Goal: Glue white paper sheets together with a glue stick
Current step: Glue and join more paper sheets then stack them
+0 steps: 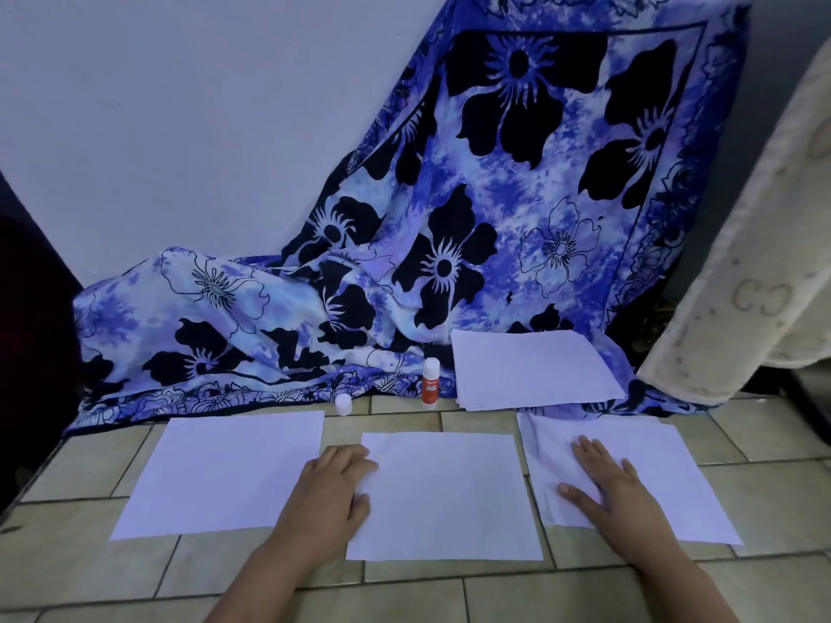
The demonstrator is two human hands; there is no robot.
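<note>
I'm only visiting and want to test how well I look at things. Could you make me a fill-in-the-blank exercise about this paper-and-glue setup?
1. The right hand lies flat on the ___ of the three front papers.
2. The glue stick stands upright, and its body is ___.
3. The left hand touches the ___ edge of the middle sheet.
4. The spare paper stack rests on a ___ floral cloth.

Missing words: rightmost; orange; left; blue.
</note>
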